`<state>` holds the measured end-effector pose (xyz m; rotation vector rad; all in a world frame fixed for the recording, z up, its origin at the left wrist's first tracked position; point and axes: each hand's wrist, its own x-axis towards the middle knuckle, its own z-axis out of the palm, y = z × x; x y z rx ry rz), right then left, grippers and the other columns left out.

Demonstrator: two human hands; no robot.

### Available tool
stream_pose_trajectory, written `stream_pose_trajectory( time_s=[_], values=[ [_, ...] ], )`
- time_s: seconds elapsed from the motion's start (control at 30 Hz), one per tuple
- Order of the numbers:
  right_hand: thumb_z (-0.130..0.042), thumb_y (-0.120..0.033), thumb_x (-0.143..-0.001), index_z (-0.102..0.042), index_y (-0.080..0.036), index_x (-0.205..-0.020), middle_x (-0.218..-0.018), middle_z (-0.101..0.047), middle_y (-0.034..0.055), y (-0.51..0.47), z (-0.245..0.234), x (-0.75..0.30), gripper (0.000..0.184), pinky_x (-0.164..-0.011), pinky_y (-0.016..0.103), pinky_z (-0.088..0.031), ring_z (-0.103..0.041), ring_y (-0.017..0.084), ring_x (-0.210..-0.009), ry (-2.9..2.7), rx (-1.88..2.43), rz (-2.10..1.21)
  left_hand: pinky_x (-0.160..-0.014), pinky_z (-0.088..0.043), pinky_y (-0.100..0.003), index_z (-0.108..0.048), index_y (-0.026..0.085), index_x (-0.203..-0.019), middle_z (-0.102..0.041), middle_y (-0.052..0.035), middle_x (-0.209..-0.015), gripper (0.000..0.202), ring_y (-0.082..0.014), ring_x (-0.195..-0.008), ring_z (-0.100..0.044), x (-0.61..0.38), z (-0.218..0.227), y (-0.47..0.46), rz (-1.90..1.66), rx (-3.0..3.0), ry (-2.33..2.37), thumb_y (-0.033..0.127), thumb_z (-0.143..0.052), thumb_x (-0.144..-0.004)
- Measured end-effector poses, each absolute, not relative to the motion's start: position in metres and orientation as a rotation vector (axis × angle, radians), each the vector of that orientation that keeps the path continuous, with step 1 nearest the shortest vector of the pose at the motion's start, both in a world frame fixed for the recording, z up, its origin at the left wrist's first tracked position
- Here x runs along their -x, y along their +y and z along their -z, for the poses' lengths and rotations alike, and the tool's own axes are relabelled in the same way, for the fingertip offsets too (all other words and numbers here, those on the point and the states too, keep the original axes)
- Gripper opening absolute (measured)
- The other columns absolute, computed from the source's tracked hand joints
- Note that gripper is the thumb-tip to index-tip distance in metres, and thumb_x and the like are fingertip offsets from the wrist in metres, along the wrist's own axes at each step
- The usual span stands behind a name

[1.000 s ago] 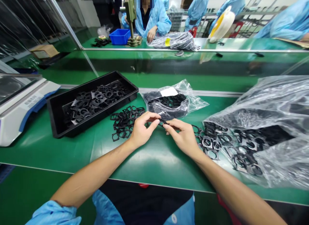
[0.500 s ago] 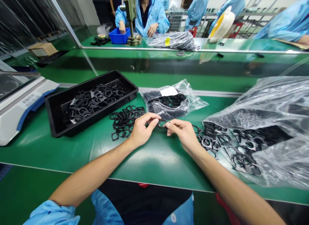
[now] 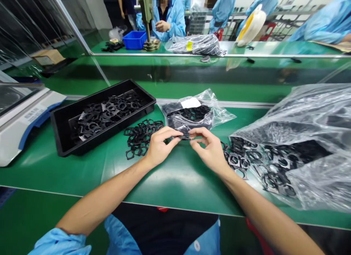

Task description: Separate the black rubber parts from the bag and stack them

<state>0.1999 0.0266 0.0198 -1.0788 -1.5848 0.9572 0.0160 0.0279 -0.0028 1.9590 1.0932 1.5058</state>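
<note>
My left hand point(image 3: 160, 145) and my right hand point(image 3: 210, 149) meet above the green table point(image 3: 170, 182), both pinching one small black flat part point(image 3: 183, 137) between their fingertips. Just left of my left hand lies a loose heap of black ring-shaped parts point(image 3: 139, 138). To the right of my right hand, more black parts point(image 3: 238, 158) spill from a large clear plastic bag point(image 3: 304, 145). A black tray point(image 3: 63, 138) holding several black parts stands at the left.
A smaller clear bag of black parts point(image 3: 194, 112) with a white label lies behind my hands. A white and blue scale point(image 3: 22, 116) sits at the far left. Beyond a glass divider, people in blue coats work at another green table with a blue bin point(image 3: 135, 40).
My hands stay together on the small black part; my right hand's fingers have shifted slightly upward. The person across the divider has moved their hands.
</note>
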Motion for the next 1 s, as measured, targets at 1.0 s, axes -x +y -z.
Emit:
stream_pose_trajectory(
  time_s=[1.0],
  values=[
    [-0.073,-0.046,-0.078,-0.066,-0.020,-0.081,-0.080,-0.067,0.0033,0.0250,-0.0215,-0.1979,0.027,-0.072,0.031,-0.053,-0.063,0.019,-0.077,-1.551,1.161,-1.019,-0.065,-0.056,-0.025,-0.070,0.015,-0.076,-0.070,0.0000,-0.070,0.032,-0.0123,-0.063,-0.065,-0.0208,0.0072,0.0331,-1.298,-1.292,1.034,0.042,-0.085,-0.067]
  ],
)
